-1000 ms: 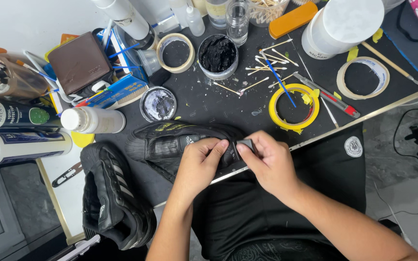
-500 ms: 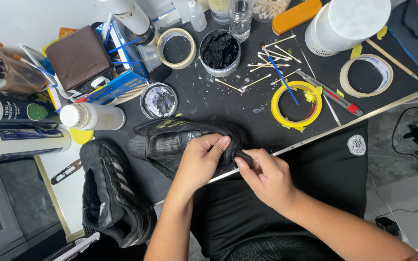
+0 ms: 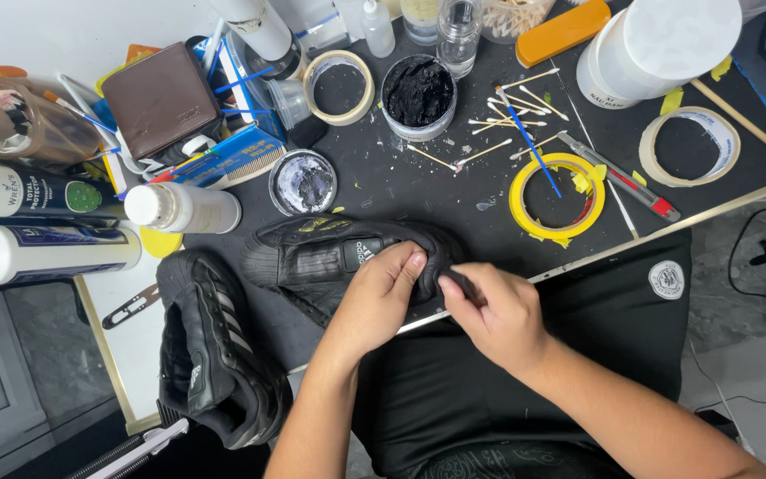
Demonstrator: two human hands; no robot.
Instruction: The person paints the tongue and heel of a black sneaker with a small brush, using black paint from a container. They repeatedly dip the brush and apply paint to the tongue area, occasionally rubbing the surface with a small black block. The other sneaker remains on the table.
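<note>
A black shoe lies on its side at the near edge of the dark surface, toe pointing to nine o'clock. The left hand is curled over the shoe's heel end, fingers pressed on the upper, grasping it. The right hand sits at three o'clock from the left one, just beside it, thumb and fingers pinched on a small dark tool whose tip meets the heel.

A second black shoe with pale side stripes lies at seven o'clock from the first, near it, hanging off the surface edge. At twelve o'clock from the held shoe stands a small open tin of grey paste, and further up at one o'clock an open jar of black paste. A yellow tape roll lies at two o'clock, with cotton swabs scattered above it. White bottles lie at ten o'clock.
</note>
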